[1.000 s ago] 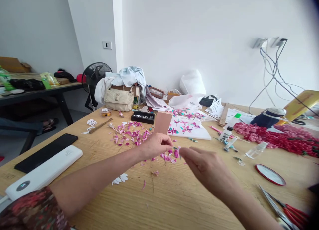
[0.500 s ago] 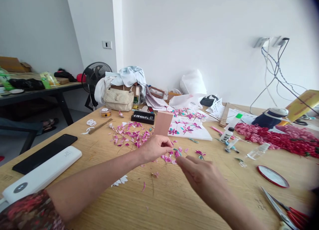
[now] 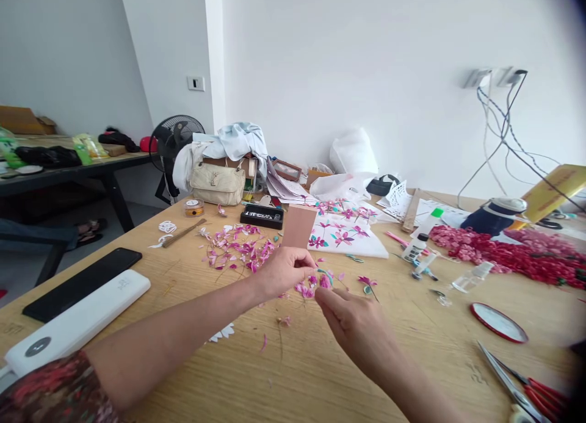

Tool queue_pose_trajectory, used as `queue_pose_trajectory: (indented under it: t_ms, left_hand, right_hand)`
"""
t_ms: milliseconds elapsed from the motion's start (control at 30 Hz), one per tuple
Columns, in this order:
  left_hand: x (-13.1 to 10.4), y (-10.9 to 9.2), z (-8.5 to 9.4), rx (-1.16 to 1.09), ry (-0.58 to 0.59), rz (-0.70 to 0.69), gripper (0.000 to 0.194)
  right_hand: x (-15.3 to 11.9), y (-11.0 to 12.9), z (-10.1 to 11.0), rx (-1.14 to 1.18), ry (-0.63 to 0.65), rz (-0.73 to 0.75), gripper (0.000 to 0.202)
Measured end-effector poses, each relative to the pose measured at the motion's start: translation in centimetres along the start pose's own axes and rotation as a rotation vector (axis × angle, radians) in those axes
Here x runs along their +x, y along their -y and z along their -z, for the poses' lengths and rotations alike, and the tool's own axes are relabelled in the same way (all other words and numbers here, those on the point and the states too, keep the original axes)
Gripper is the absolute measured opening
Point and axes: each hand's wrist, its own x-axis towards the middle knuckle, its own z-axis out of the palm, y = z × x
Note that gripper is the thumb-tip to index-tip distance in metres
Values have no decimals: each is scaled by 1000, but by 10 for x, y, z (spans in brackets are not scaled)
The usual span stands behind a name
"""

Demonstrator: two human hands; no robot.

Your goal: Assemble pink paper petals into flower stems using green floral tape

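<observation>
My left hand (image 3: 288, 271) is closed in a pinch near the middle of the wooden table (image 3: 329, 374); whatever lies between its fingertips is too small to make out. Just to its right my right hand (image 3: 350, 313) has its fingers pressed together, their tips bent down and partly hidden. A pink flower piece with a teal leaf (image 3: 325, 279) is between and behind the hands. Loose pink petals (image 3: 240, 246) are scattered beyond my left hand, beside an upright pinkish board (image 3: 300, 226). One dark pink flower (image 3: 367, 281) lies to the right.
At the left lie a black phone (image 3: 82, 282) and a white power bank (image 3: 80, 322). On the right are small bottles (image 3: 415, 248), a red-rimmed dish (image 3: 499, 323), scissors (image 3: 508, 374) and red-pink bundles (image 3: 517, 255). Behind stand a black box (image 3: 262, 216) and a beige bag (image 3: 217, 184).
My right hand has moved a little left and closer to my left hand. My left hand has stayed nearly in place, still pinched.
</observation>
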Motion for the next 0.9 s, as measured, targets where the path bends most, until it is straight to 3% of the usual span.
queue_pose_trajectory:
  t_ms: [133, 233, 367, 467, 533, 633, 733, 833, 900]
  left_hand:
    - [-2, 1, -2, 181, 163, -172, 8]
    - [-7, -5, -1, 6, 278, -129, 3]
    - [-10, -11, 1, -248, 156, 70, 10]
    - [-6, -9, 4, -194, 12, 92, 10]
    - [-2, -5, 5, -49, -42, 47, 8]
    - [0, 0, 5, 187, 1, -104, 7]
    - [-2, 0, 3, 237, 150, -213, 9]
    - [-6, -5, 1, 18, 242, -119, 5]
    - [-8, -8, 1, -136, 222, 0, 9]
  right_hand:
    - [14, -10, 31, -22, -21, -28, 24]
    - [28, -33, 30, 195, -41, -138, 22]
    - [26, -42, -4, 410, -74, -233, 25]
    - [12, -22, -19, 260, 16, -146, 28]
    - [5, -6, -12, 123, 68, -34, 29]
    - [6, 2, 13, 20, 32, 51, 28]
    - [20, -15, 34, 70, -35, -14, 26]
    - [32, -40, 29, 212, -56, -155, 25]
    - [33, -48, 14, 286, -24, -193, 26]
